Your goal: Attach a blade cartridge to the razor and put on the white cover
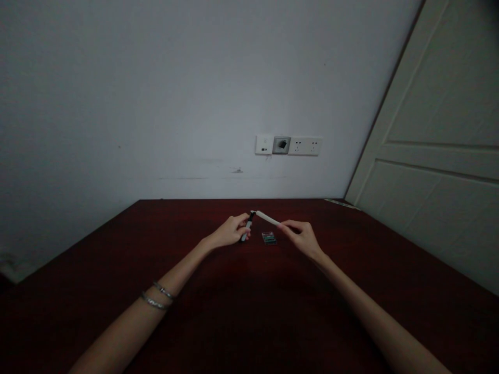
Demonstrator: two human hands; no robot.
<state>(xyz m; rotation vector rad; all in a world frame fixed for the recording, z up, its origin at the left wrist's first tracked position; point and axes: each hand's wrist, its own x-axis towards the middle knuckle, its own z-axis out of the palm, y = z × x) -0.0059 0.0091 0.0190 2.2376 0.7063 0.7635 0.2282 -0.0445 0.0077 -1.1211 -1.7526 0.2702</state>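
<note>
My left hand [233, 231] is closed around a slim grey-and-black handled tool [248, 228], which looks like a razor with a small head at its top. It stands tilted, head up. My right hand [300, 236] pinches one end of a slim white stick [268, 218]. The stick's far tip points left and meets or nearly meets the head of the tool; I cannot tell whether they touch. Between and below the hands, a small clear pack [268, 238] with green and dark contents lies on the table.
The dark red-brown table [234, 306] runs back to a pale wall. Wall sockets [304, 146] sit above its far edge. A pale panelled door [436, 171] stands along the right side. A thin flat strip [343, 204] lies at the far right corner.
</note>
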